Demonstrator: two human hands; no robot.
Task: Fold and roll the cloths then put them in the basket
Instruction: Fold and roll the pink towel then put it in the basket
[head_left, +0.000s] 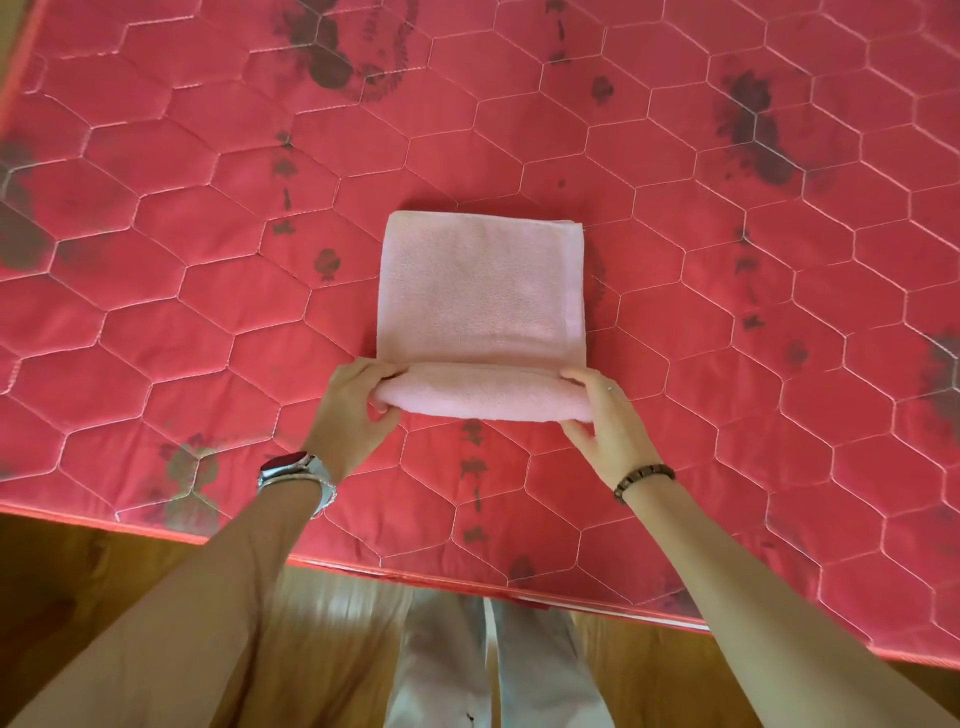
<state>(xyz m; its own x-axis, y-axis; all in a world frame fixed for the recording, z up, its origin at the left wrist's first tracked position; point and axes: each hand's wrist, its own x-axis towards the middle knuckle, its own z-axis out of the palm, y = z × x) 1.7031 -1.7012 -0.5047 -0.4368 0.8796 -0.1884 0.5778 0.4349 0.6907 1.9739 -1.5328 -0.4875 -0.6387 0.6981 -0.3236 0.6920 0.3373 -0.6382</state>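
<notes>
Lying folded on the red quilted mattress (675, 260), the pink cloth (480, 291) is rolled at its near edge — the roll is gripped at its ends, the left hand (353, 410) and right hand (608, 415) curled round it. A wooden floor (130, 587) is seen below.

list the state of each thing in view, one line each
red quilted mattress: lying flat, uncovered
pink terry cloth: folded, on the mattress, near end rolled part way
left hand: grips the roll's left end
right hand: grips the roll's right end
</notes>
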